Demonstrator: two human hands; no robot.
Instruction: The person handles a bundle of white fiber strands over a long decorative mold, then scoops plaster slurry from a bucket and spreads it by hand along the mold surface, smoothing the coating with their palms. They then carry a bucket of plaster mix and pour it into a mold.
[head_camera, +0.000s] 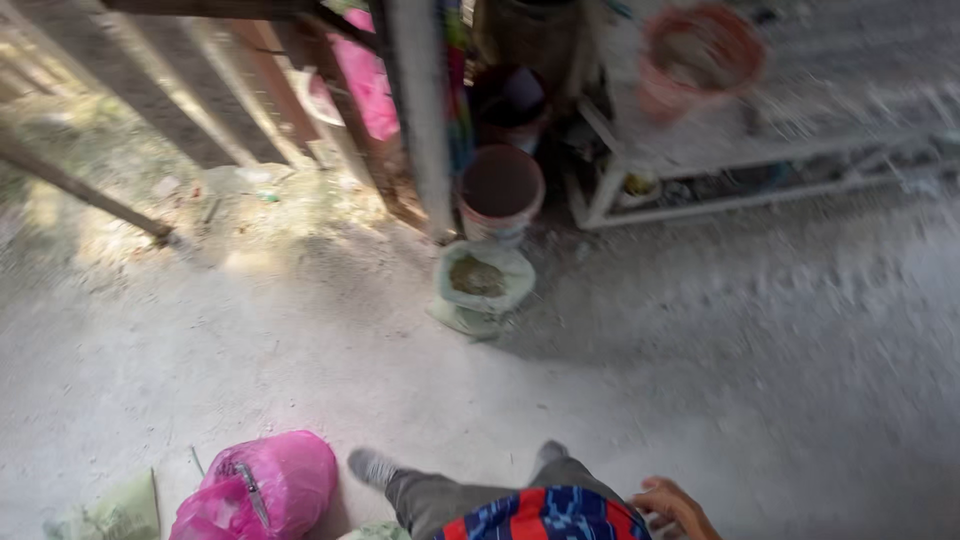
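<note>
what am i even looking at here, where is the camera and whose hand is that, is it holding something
This is one picture from a camera worn on a person's head, looking down at the ground, and it is blurred by motion. There is no machine, only the person. At the bottom you see their grey trouser legs and one bare hand, apparently the right; it looks empty, though blur makes that uncertain. The left hand is out of view. On the dusty concrete floor lie a crumpled pink plastic bag, an open pale sack of greenish-brown material and a round reddish bucket beside a grey post. An orange bucket stands on a white metal rack.
</note>
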